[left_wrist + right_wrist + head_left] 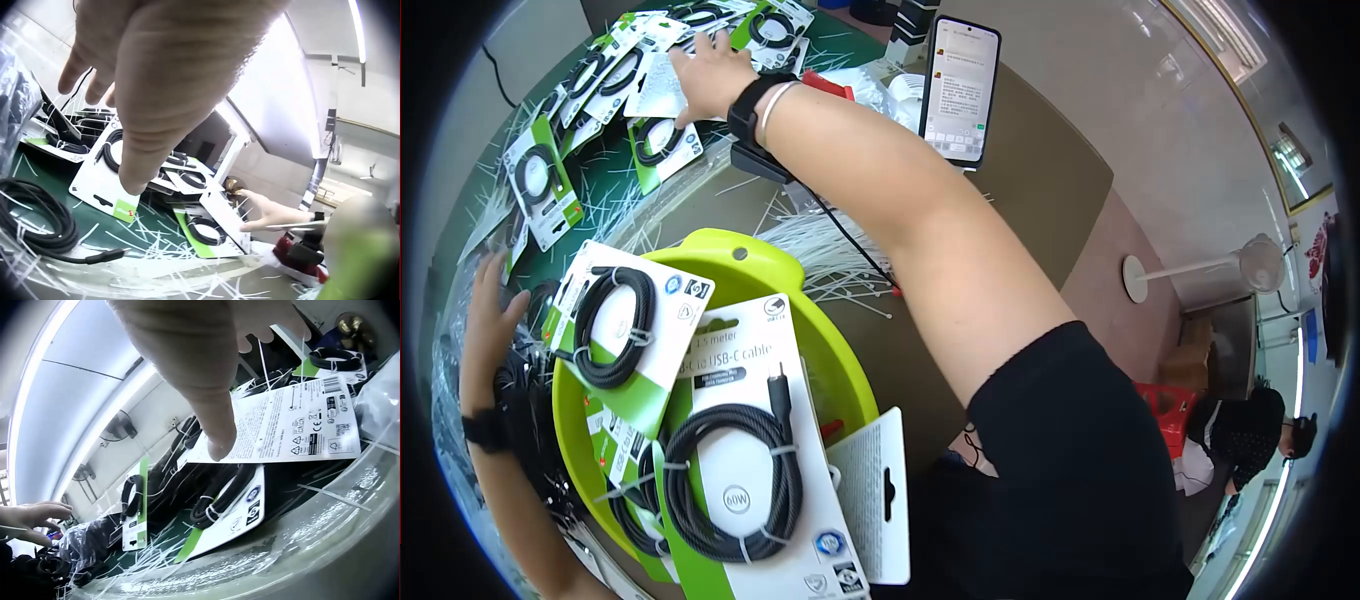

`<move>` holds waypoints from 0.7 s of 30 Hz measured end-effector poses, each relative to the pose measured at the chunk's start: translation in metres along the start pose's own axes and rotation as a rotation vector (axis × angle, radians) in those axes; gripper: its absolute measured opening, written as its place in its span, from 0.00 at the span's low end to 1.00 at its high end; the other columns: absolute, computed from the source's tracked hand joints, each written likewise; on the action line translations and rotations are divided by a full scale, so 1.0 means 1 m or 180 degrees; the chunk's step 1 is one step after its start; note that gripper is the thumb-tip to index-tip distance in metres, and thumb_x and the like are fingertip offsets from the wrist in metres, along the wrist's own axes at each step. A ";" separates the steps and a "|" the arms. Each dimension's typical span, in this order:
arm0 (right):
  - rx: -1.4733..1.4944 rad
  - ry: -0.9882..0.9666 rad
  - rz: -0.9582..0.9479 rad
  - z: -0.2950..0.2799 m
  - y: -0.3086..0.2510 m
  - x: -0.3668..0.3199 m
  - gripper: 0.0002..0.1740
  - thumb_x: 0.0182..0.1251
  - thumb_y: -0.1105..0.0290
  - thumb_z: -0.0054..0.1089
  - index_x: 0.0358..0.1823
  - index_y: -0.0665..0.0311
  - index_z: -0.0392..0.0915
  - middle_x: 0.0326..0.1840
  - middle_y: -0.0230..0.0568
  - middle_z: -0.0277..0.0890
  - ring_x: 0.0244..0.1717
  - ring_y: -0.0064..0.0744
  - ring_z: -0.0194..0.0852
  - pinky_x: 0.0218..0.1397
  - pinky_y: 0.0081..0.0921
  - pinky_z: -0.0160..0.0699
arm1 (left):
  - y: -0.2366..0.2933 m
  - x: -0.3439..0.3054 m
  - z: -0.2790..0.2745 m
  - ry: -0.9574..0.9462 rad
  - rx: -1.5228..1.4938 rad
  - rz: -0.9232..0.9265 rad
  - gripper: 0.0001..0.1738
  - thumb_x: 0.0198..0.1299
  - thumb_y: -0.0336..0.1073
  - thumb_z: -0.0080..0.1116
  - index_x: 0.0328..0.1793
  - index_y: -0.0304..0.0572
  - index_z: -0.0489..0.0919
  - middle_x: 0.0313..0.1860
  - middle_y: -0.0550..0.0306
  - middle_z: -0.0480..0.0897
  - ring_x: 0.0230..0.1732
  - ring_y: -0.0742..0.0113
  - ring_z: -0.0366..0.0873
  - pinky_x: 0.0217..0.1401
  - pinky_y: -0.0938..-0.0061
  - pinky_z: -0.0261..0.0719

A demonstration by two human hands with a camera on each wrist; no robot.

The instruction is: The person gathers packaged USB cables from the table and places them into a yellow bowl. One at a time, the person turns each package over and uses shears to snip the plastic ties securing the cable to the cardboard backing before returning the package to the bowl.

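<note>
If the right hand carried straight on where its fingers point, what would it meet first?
Most likely the carded cables heaped on the green table just ahead of the right hand, though the head view leaves the exact depth unclear.

the table (840, 46) has a green top; on it lie a heap of carded black cables (618, 76), scattered white ties (159, 250) and, near its edge, a loose coil of black cable (47, 231).

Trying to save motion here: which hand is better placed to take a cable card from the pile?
Probably the right hand: it spreads over the piled cable cards, while the left hand is beside the green basin.
</note>
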State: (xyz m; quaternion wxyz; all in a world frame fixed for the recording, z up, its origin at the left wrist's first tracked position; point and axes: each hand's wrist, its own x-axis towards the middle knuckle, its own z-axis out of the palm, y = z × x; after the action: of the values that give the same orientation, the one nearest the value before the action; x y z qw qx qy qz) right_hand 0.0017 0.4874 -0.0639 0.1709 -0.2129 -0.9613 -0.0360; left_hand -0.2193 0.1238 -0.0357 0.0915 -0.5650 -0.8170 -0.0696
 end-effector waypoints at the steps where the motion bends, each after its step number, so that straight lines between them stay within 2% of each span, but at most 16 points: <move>1: -0.0030 0.0228 0.0226 0.009 0.006 0.004 0.55 0.36 0.42 0.75 0.67 0.58 0.61 0.68 0.62 0.56 0.64 0.66 0.58 0.58 0.60 0.65 | -0.009 0.012 0.012 -0.0006 0.0176 -0.0013 0.33 0.55 0.34 0.59 0.68 0.41 0.63 0.64 0.42 0.67 0.63 0.51 0.67 0.64 0.67 0.66; 3: -0.0094 0.0683 0.0664 0.026 0.014 0.011 0.62 0.29 0.39 0.76 0.69 0.55 0.57 0.71 0.62 0.48 0.67 0.72 0.50 0.57 0.69 0.60 | -0.023 0.033 0.036 -0.0018 0.0529 -0.0049 0.39 0.53 0.35 0.62 0.72 0.44 0.59 0.71 0.37 0.59 0.71 0.44 0.57 0.71 0.61 0.57; 4: -0.0099 0.0649 0.0667 0.032 0.015 0.013 0.62 0.29 0.39 0.76 0.69 0.55 0.57 0.71 0.62 0.48 0.67 0.72 0.50 0.57 0.69 0.60 | -0.028 0.041 0.047 -0.0043 0.0506 -0.0049 0.39 0.53 0.35 0.62 0.72 0.44 0.59 0.71 0.37 0.59 0.71 0.44 0.57 0.71 0.61 0.57; 7: 0.0660 0.0064 0.0816 0.039 0.019 0.023 0.63 0.31 0.41 0.77 0.70 0.55 0.53 0.74 0.60 0.43 0.71 0.70 0.42 0.60 0.69 0.56 | -0.028 0.065 0.074 0.0006 0.0383 -0.0171 0.44 0.51 0.36 0.64 0.74 0.45 0.55 0.73 0.35 0.54 0.72 0.41 0.54 0.72 0.60 0.56; 12: 0.0764 -0.0240 0.0603 0.038 0.014 0.028 0.65 0.29 0.39 0.77 0.71 0.55 0.53 0.74 0.60 0.42 0.71 0.71 0.41 0.61 0.70 0.54 | 0.023 0.079 0.097 -0.0119 0.0015 -0.0446 0.46 0.51 0.38 0.65 0.74 0.46 0.53 0.72 0.33 0.54 0.71 0.39 0.55 0.71 0.60 0.57; 15: 0.0111 -0.0111 0.0343 0.047 -0.008 0.026 0.66 0.25 0.36 0.77 0.69 0.56 0.55 0.72 0.60 0.49 0.70 0.68 0.47 0.61 0.71 0.53 | 0.031 0.084 0.106 0.0380 0.0211 -0.0496 0.45 0.53 0.39 0.64 0.74 0.45 0.53 0.73 0.35 0.53 0.70 0.40 0.56 0.71 0.60 0.59; 21: 0.0474 -0.0483 0.0123 0.036 -0.007 0.034 0.65 0.24 0.34 0.75 0.67 0.56 0.57 0.67 0.57 0.58 0.68 0.61 0.54 0.62 0.71 0.51 | -0.025 0.095 0.128 0.0922 0.0559 -0.0163 0.43 0.55 0.39 0.62 0.74 0.47 0.52 0.72 0.37 0.55 0.69 0.42 0.60 0.68 0.61 0.64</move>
State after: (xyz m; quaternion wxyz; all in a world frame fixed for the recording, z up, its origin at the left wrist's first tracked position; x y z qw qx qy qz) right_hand -0.0416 0.4999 -0.0856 0.1136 -0.2203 -0.9672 0.0551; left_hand -0.2849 0.2290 -0.1390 0.2555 -0.5179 -0.8124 -0.0811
